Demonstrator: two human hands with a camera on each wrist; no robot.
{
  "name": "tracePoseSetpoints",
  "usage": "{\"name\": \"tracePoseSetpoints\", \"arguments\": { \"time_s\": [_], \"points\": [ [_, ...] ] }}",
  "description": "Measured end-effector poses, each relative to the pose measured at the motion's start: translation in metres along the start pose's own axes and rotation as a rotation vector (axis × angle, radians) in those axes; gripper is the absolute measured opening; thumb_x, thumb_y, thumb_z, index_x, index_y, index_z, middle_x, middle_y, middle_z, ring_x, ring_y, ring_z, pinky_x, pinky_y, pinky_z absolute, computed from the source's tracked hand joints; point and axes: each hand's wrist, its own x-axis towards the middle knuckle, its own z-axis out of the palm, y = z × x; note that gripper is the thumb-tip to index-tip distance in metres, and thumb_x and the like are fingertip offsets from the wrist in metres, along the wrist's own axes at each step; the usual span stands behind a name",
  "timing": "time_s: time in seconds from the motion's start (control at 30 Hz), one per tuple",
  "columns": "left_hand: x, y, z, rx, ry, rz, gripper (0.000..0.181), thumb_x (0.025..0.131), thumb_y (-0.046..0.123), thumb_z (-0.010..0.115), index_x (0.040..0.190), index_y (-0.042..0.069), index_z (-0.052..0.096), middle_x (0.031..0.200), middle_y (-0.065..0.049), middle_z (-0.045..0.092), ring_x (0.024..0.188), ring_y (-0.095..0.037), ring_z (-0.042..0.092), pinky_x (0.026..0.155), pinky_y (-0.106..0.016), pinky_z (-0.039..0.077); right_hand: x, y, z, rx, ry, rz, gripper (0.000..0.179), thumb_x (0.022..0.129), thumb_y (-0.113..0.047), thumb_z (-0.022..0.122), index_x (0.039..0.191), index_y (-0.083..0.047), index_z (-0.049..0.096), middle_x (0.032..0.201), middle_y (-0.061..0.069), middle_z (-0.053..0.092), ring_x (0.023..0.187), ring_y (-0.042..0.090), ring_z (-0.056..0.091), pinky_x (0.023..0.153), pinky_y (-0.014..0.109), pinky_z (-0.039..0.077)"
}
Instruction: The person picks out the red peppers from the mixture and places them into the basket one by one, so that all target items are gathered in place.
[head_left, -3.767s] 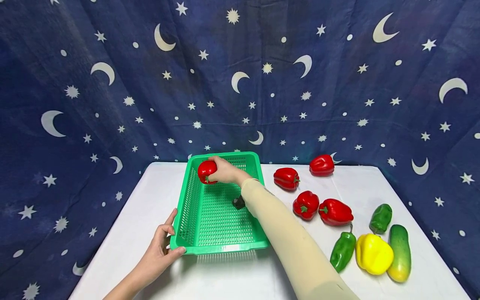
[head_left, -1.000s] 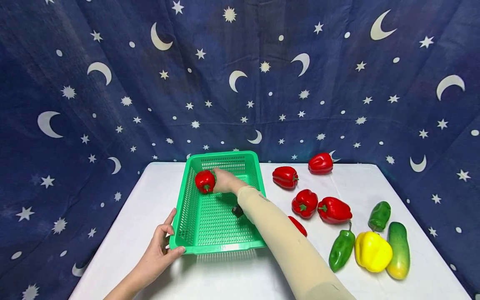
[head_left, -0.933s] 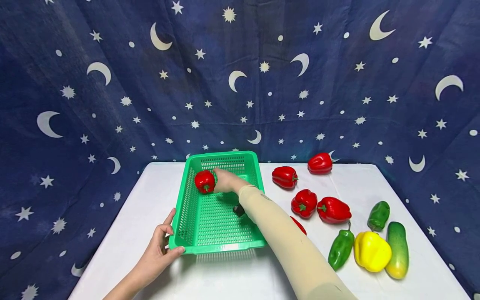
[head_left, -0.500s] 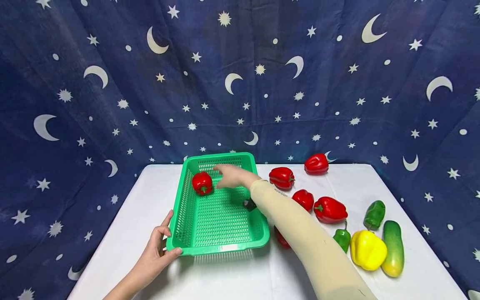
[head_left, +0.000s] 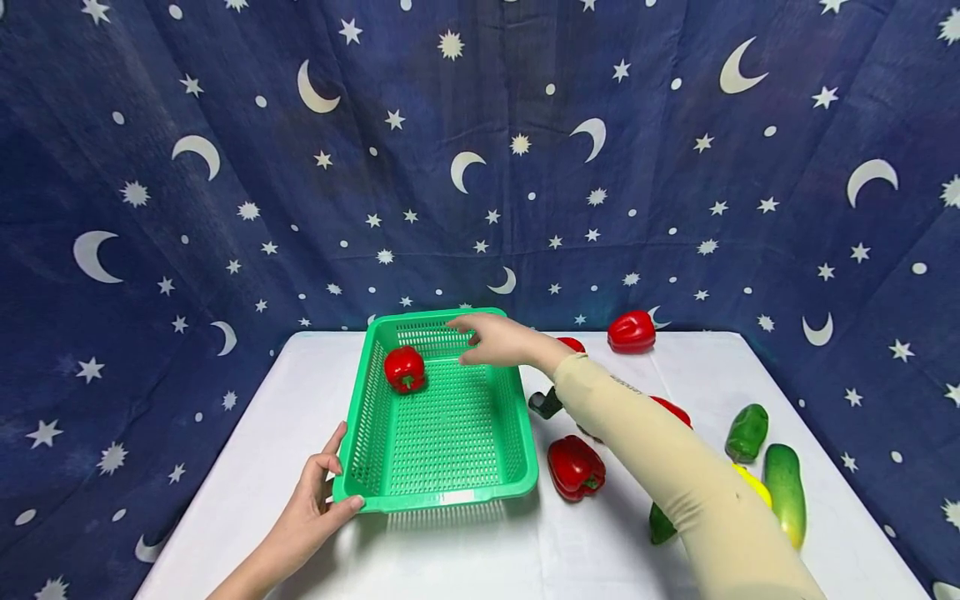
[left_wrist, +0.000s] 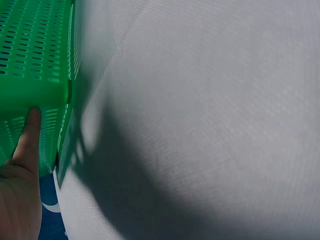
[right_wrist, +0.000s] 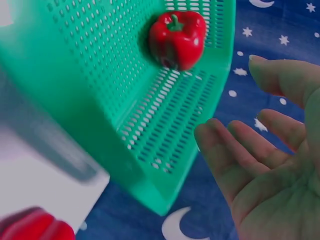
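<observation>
One glossy red bell pepper (head_left: 405,370) — smooth, lobed, blocky, w/ a green stem — is sitting inside the green basket (head_left: 420,502), toward its far-L corner. The basket is showing slotted, perforated plastic walls & floor, a rounded-rect. outline & a solid rim. L hand (head_left: 315,492) is gripping the near-L corner, thumb lying on the rim, fingers set against the outer wall. R hand (head_left: 498,337) is hovering by the far-R part of the basket, apart from the pepper, fingers loosely spread. White cloth is covering the surface (head_left: 480,567), showing a fine weave in the L wrist view.

Other stuff: a second red pepper (head_left: 576,468) is lying just beside the basket's R wall; a third red pepper (head_left: 632,332) is resting nr the back edge. A cream sleeve (head_left: 675,467) is crossing the R half — partly blocking more red peppers (head_left: 673,410), a yellow pepper (head_left: 756,486) & a dark green pepper (head_left: 662,525). A dented green pepper (head_left: 747,433) & a long green-to-yellow cucumber (head_left: 784,483) are lying farther R. Navy moon-and-star fabric (head_left: 525,208) is hanging behind.
</observation>
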Motion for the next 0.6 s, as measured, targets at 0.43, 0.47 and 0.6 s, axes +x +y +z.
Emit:
{"name": "tracePoseSetpoints", "arguments": {
  "time_s": [0.43,0.47,0.6],
  "points": [
    [-0.001,0.002,0.001,-0.003,-0.001,0.013,0.038,0.097,-0.004,0.063,0.111,0.001,0.029,0.171,-0.013,0.005,0.125,-0.051,0.046,0.078,-0.033,0.053,-0.048,0.028,-0.038,0.048,0.105,0.070,0.062,0.096,-0.026,0.072,0.152,-0.017,0.047,0.154,0.004,0.048,0.131,0.029,0.055,0.101,0.046,0.049],
    [0.000,0.002,0.001,-0.003,-0.006,0.024,0.037,0.097,-0.005,0.063,0.111,0.001,0.029,0.171,-0.015,0.004,0.125,-0.052,0.045,0.078,-0.033,0.053,-0.051,0.030,-0.040,0.047,0.115,0.079,0.062,0.096,-0.026,0.072,0.152,-0.017,0.047,0.154,0.004,0.047,0.131,0.028,0.055,0.101,0.046,0.048],
    [0.000,0.001,0.002,-0.001,-0.014,0.043,0.037,0.097,-0.006,0.061,0.112,0.000,0.028,0.171,-0.016,0.003,0.125,-0.054,0.043,0.079,-0.034,0.054,-0.063,0.038,-0.044,0.036,0.138,0.113,0.062,0.095,-0.027,0.071,0.152,-0.017,0.048,0.154,0.005,0.047,0.133,0.029,0.052,0.102,0.049,0.048]
  ]
}}
